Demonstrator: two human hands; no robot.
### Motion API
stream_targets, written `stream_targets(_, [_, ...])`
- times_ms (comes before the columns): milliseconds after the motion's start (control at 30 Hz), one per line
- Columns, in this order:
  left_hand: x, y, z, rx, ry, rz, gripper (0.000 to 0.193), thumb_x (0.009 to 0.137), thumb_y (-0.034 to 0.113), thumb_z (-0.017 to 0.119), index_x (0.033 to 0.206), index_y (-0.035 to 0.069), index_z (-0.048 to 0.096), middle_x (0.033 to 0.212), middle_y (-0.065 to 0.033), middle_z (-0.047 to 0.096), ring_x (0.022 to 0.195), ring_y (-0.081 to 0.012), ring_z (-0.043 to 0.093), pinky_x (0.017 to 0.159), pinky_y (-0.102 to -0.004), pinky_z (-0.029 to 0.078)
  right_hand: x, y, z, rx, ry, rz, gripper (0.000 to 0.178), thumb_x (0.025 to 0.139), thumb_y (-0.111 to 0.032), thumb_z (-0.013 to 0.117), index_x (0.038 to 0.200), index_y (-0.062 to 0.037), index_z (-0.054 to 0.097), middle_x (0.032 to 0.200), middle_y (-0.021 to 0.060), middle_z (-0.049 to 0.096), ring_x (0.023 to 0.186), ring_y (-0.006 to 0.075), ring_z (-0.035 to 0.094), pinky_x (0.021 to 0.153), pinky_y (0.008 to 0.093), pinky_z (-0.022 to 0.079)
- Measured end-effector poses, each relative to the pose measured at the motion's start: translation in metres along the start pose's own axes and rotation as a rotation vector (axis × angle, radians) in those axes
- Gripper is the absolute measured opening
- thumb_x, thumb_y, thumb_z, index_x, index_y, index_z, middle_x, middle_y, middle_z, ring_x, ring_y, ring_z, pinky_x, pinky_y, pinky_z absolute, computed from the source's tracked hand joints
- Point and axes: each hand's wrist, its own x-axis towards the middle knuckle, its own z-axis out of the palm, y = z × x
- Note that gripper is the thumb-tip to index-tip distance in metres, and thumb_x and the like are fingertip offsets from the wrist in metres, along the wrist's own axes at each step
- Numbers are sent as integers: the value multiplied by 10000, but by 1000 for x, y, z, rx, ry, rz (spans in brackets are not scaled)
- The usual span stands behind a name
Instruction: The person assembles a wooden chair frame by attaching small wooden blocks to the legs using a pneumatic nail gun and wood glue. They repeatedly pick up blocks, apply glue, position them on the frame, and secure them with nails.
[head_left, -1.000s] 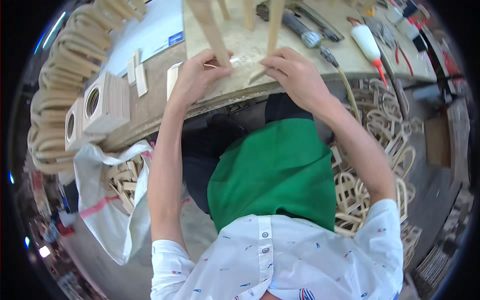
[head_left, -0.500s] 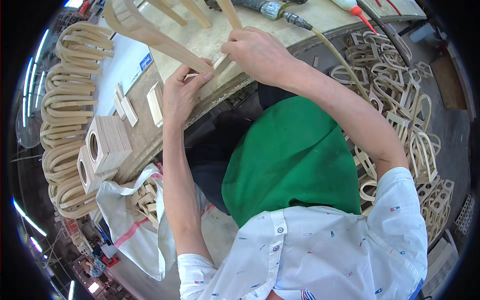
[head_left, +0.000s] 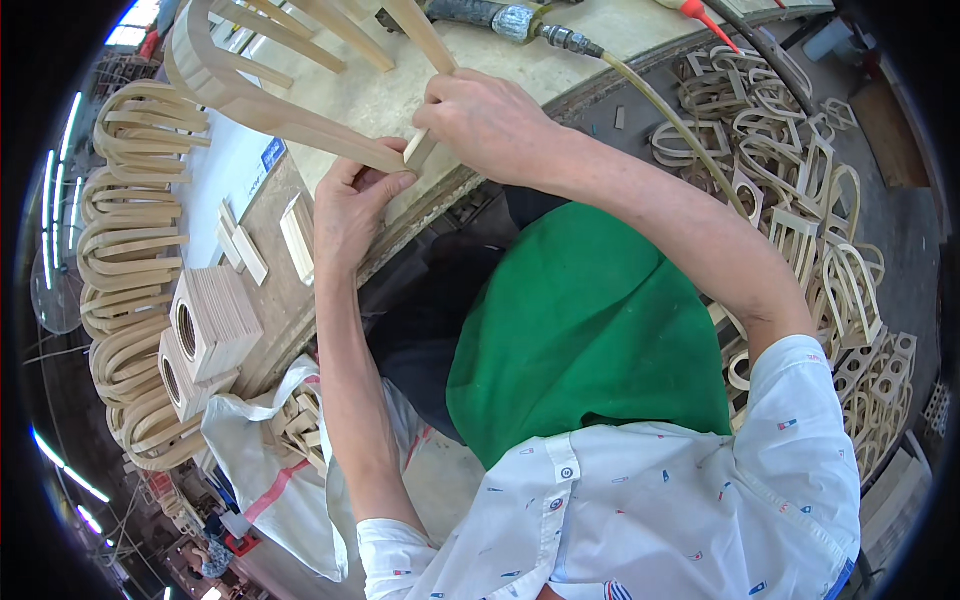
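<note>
A pale U-shaped wooden frame (head_left: 258,107) is held up at the near edge of the workbench, its bend away from me and its leg ends toward me. My left hand (head_left: 348,212) pinches the end of its left leg between thumb and fingers. The fingers of my right hand (head_left: 492,124) are closed at the right leg (head_left: 420,32). A short wooden strip (head_left: 420,150) runs between the two leg ends, close to both hands. My right hand hides where the strip meets the right leg.
On the bench are an air tool (head_left: 500,18) with a hose (head_left: 672,118), loose wooden strips (head_left: 250,255) and stacked blocks with round holes (head_left: 225,315). Bent wooden frames (head_left: 125,255) line the left side. A white sack (head_left: 265,450) holds offcuts. More wooden parts (head_left: 790,150) are heaped at right.
The whole view has shifted slightly, so the bench and hands appear a little farther left. Both hands keep their grip on the frame, and the strip stays between its legs.
</note>
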Motion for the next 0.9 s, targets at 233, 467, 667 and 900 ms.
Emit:
stream_targets(233, [3,-2,-1,-17,-18,14,327,756,-15,749,1072,8,670,913,2,635,783,-71,552,713,-234,445,1,0,4,-11,15,-19,156,716,-30,626,862,-26,678,902,114,631,893,287,624,740,390,536])
stream_targets(467, [6,-2,-3,11,-44,33,321,766,-7,743,1079,9,669,952,-18,657,806,-84,566,736,-253,463,-2,3,9,25,76,-65,153,729,-31,625,872,-35,680,898,88,629,877,266,623,710,376,536])
stream_targets(667, [7,6,1,97,-50,58,346,756,-10,744,1092,32,669,931,-6,644,817,-91,568,768,-256,473,-7,5,14,45,148,-94,176,750,-32,615,916,-43,671,913,78,624,871,255,624,681,358,534])
stream_targets(900, [12,-7,-3,92,-72,107,353,742,-15,754,1082,38,676,905,4,632,802,-91,570,750,-256,486,-7,10,17,48,171,-136,186,752,-40,617,934,-48,658,922,73,620,862,248,621,667,351,533])
